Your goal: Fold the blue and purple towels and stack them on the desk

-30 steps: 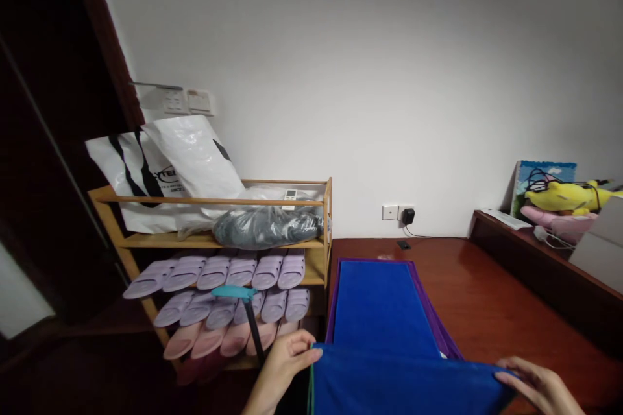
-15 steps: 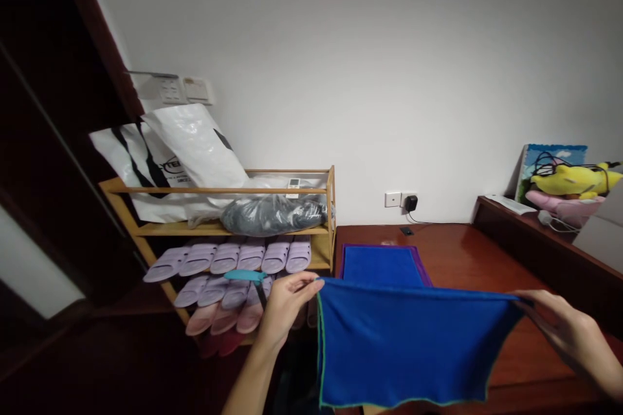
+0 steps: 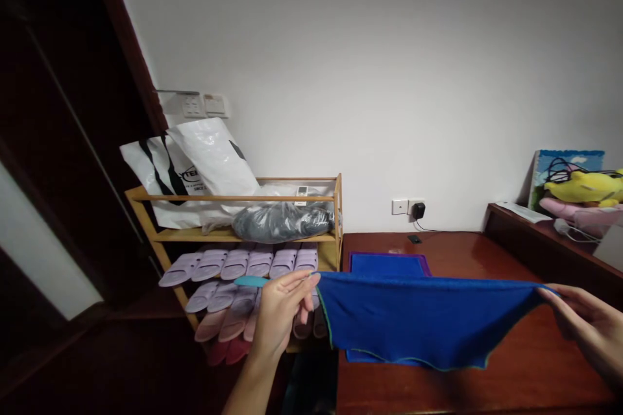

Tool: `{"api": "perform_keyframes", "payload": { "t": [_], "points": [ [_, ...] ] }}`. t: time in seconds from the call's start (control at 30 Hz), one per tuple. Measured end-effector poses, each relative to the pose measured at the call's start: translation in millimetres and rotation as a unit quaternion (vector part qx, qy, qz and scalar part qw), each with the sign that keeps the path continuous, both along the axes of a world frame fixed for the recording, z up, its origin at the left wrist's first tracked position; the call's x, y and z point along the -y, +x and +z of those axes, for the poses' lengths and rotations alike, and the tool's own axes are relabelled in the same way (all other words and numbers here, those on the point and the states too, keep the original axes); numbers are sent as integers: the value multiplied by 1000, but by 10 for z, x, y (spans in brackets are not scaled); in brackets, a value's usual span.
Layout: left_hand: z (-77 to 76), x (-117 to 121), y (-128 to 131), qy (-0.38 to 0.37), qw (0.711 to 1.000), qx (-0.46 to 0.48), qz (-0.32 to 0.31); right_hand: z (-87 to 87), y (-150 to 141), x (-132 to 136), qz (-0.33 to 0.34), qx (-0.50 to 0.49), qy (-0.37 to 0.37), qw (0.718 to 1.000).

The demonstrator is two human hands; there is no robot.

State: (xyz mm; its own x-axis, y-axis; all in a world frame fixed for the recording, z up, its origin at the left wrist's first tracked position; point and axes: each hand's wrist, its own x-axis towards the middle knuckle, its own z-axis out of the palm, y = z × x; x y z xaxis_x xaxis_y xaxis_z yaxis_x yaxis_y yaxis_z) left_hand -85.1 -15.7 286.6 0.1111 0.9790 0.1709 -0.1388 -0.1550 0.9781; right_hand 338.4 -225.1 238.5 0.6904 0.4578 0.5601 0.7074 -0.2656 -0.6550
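Note:
A blue cloth (image 3: pixel 418 318) with green edge stitching hangs stretched between my two hands, its top edge pulled nearly straight. My left hand (image 3: pixel 287 301) pinches its upper left corner. At the upper right corner, my right hand (image 3: pixel 581 324) grips it between thumb and fingers. Behind the hanging cloth, another blue cloth with a purple border (image 3: pixel 387 264) lies flat on the reddish-brown wooden table (image 3: pixel 457 249); its nearer part is hidden. A bit of blue fabric also shows below the held cloth's lower left edge.
To the left stands a wooden shoe rack (image 3: pixel 160 233) with lilac slippers (image 3: pixel 233 264), white bags (image 3: pixel 214 159) and a plastic-wrapped dark bundle (image 3: pixel 285 222). A black plug (image 3: pixel 418 210) sits in the wall socket. A yellow plush toy (image 3: pixel 584 187) rests on the raised ledge at right.
The cloth's lower edge has swung up and away from me, and its top edge is stretched wider. My right hand has moved right. The view has shifted slightly left and up.

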Motion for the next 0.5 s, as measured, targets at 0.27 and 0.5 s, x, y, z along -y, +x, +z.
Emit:
{"api": "perform_keyframes", "payload": {
  "t": [0.27, 0.5],
  "points": [
    [-115, -386, 226, 3, 999, 37, -24, 242, -99, -453, 49, -143, 15, 988],
    [-630, -1155, 685, -38, 998, -46, -10, -324, 313, -1272, 70, -251, 56, 964]
  ]
}}
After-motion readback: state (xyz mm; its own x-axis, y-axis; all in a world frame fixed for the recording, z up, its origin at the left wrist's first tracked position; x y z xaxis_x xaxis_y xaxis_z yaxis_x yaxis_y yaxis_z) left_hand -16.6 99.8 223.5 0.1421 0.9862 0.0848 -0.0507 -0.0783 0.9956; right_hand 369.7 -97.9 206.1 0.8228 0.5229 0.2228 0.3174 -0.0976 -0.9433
